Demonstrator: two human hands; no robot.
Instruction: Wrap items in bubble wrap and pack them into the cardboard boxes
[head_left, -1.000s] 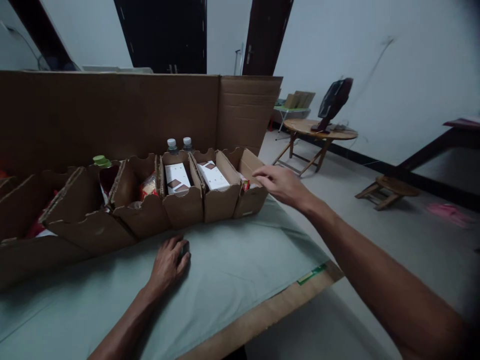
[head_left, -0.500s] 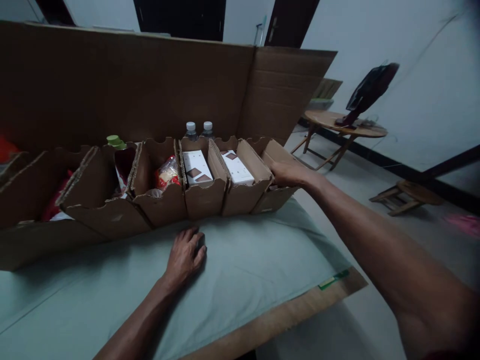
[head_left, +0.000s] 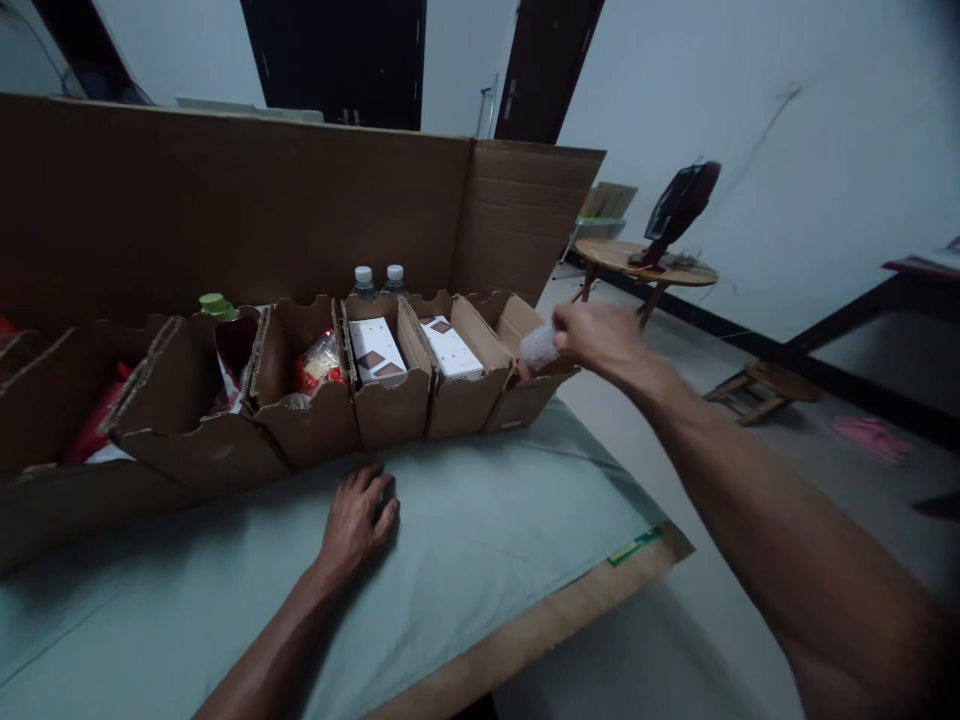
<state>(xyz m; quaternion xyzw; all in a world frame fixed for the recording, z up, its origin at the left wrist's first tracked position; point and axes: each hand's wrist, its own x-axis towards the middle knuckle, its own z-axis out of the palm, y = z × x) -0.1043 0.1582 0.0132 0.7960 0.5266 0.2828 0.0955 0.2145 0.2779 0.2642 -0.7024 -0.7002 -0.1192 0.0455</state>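
Observation:
My right hand [head_left: 600, 335] is closed on one end of a translucent whitish plastic item [head_left: 538, 347], blurred, so I cannot tell whether it is a packet or a small container. The item tilts down over the rightmost cardboard bin [head_left: 523, 405], where something reddish shows at its lower end. On the pale green cloth [head_left: 465, 540], in front of the bins, my left hand [head_left: 358, 515] rests palm down with loosely bent fingers, holding nothing. White boxes with brown diamond shapes, a left one [head_left: 377, 350] and a right one [head_left: 452, 347], stand in two neighbouring bins.
Farther left, bins hold a red-and-clear packet [head_left: 320, 362] and a red bag [head_left: 101, 415]. Two white-capped bottles [head_left: 364, 280] and a green lid [head_left: 217, 305] show behind the row. A tall cardboard panel [head_left: 262, 200] rises at the back. The table edge [head_left: 555, 645] runs diagonally at front right.
My right hand has risen out of the rightmost bin, bringing the translucent item up with it. My left hand stays on the cloth. The whole view has shifted slightly.

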